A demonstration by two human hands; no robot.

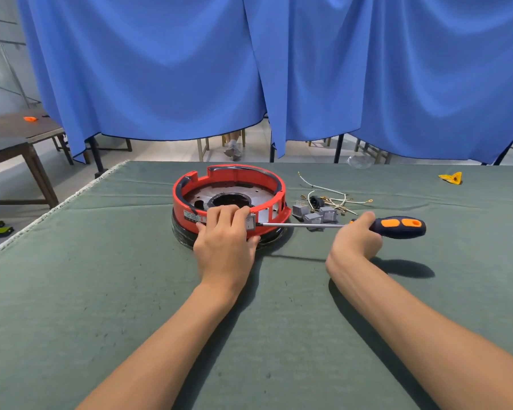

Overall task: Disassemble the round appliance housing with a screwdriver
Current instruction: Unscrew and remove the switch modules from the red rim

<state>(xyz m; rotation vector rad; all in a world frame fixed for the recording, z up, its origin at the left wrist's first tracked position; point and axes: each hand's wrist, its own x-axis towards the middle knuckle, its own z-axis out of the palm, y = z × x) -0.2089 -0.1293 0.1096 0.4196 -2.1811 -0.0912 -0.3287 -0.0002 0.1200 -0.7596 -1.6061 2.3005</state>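
A round red appliance housing (190, 199) with a black base and a metal plate inside sits on the green cloth table (101, 291). My left hand (224, 239) grips its near wall, fingers hooked over the rim beside a grey rocker switch (251, 222). My right hand (357, 239) holds a screwdriver (400, 227) with a dark blue and orange handle. Its long metal shaft lies level and points left, with the tip touching the housing right beside the switch.
Several loose grey switches (316, 216) and a tangle of white wires with terminals (332, 198) lie just right of the housing. A yellow piece (452, 178) rests at the far right. Blue curtains hang behind the table; wooden tables stand at the left.
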